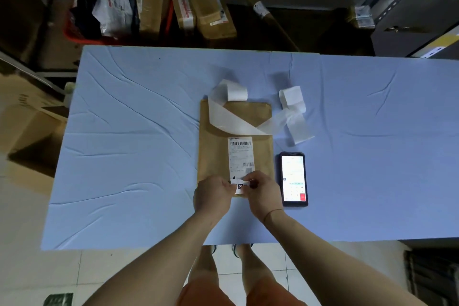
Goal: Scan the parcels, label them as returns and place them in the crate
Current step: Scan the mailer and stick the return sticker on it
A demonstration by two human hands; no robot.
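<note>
A brown parcel (pixel 234 141) lies flat at the middle of the blue worktop (pixel 139 146), its shipping label (pixel 241 158) facing up. At its 6 o'clock edge, the left hand (pixel 213 197) and right hand (pixel 263 192) each pinch one end of a small printed sticker (pixel 240 186), both grips closed on it. A phone (pixel 293 179) lies just beside the parcel at 3 o'clock. Loose backing strips (pixel 248 117) curl across the parcel's 12 o'clock end. The red crate (pixel 74 36) holding packages stands beyond the worktop at 11 o'clock.

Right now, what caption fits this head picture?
Both hands, left hand and right hand, hold a small label over a brown envelope.
</note>
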